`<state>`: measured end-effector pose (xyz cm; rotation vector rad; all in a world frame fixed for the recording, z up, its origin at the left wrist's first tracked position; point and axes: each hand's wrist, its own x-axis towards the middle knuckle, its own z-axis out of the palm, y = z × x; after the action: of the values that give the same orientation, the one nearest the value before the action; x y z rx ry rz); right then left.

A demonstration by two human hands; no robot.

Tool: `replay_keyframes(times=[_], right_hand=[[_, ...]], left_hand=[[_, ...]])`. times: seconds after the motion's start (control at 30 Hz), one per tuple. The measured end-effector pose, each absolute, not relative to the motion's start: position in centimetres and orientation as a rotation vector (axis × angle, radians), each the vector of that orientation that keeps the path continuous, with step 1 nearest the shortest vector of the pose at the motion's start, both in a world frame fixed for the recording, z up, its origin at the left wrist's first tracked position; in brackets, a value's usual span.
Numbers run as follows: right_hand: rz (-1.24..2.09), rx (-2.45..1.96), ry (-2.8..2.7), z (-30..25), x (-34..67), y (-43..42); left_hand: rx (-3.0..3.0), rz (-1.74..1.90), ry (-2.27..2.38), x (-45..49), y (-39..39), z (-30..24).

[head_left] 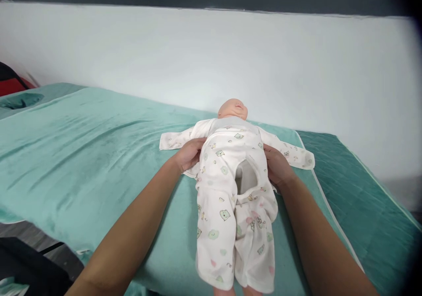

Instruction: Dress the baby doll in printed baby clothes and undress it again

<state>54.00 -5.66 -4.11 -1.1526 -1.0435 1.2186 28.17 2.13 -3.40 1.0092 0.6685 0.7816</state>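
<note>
A baby doll (pixel 232 108) lies on its back, head toward the wall, its arms spread out to both sides. It wears a white long-sleeved top (pixel 290 153) and white baby pants (pixel 216 208) printed with small green and pink figures. The pants reach high over the belly and have an open slit at the crotch. My left hand (pixel 191 154) is closed at the waistband on the left side, fingertips partly hidden by cloth. On the opposite side, my right hand (pixel 276 165) grips the pants' edge, its fingers partly tucked out of sight.
A light green sheet (pixel 99 155) covers the bed, with a darker green cover (pixel 356 190) at the right. The white wall (pixel 158 54) stands behind the doll. At the lower left is a black object (pixel 29 265), and something red (pixel 11 86) sits at the far left.
</note>
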Motion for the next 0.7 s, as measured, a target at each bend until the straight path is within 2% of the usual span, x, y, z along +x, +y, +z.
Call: replay_keyframes(times=[0.4, 0.7], right_hand=[[1.243, -1.155, -1.054, -4.5, 53.9, -5.9], [1.287, -1.263, -1.167, -2.8, 53.2, -6.8]], left_hand=[[1.123, 0.709, 0.699, 28.1, 1.1, -2.5], [1.174, 0.753, 0.808, 28.5, 0.9, -2.3]])
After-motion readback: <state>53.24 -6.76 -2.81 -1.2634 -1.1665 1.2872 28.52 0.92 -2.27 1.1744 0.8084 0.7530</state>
